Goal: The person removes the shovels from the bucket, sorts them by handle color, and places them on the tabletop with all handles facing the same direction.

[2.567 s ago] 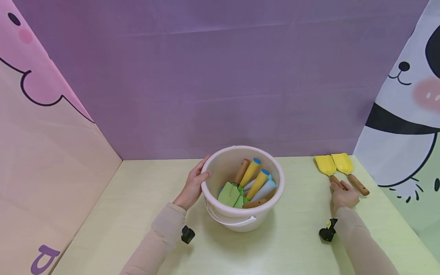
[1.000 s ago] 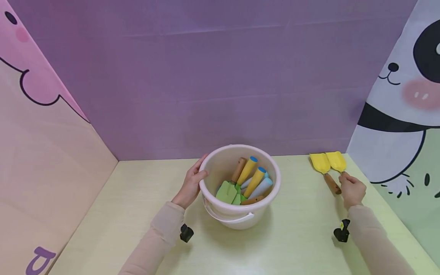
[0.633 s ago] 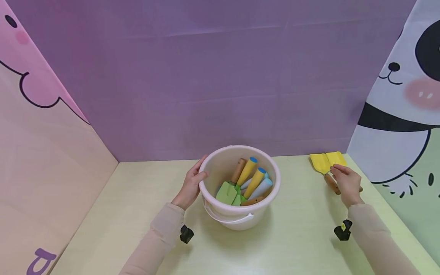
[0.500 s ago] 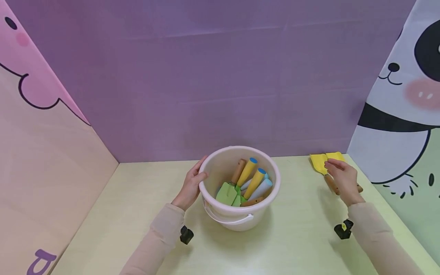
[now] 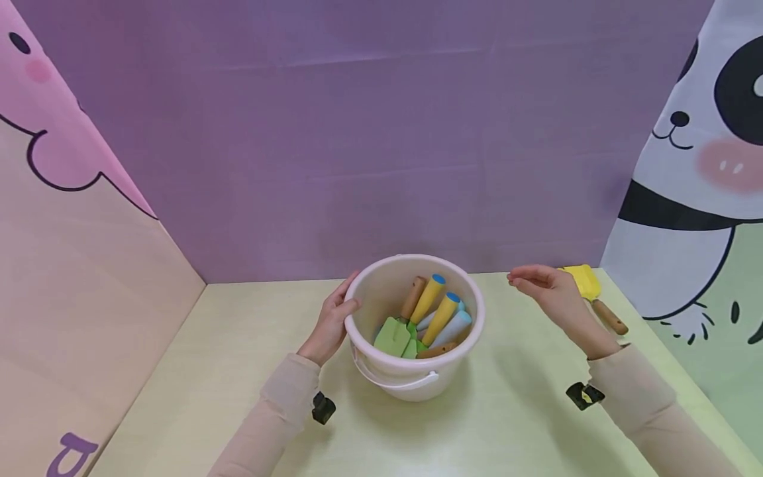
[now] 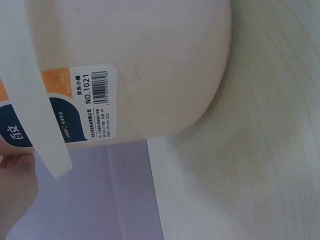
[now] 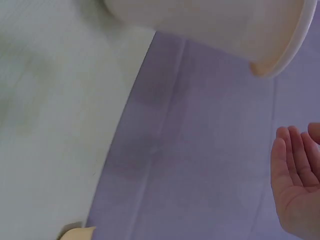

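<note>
My left hand grips the rim of a pale pink bucket at its left side, thumb over the edge. Inside the bucket lie several toy garden tools, with a green blade, yellow handles with blue ends, a light blue handle and wooden handles. To the right of the bucket, my right hand is in the air, holding nothing, its fingers extended and lightly bent. Behind it, a yellow toy shovel with a wooden handle lies on the table; the other yellow shovel is mostly hidden by the hand.
The bucket and shovels stand on a pale wooden table. A purple cloth wall closes off the back, and printed side panels stand at left and right. The bucket's white carry handle hangs down its front.
My right hand pinched one shovel's handle, then the other's, and let go. It has since lifted and moved left towards the bucket. The left hand stays on the rim.
</note>
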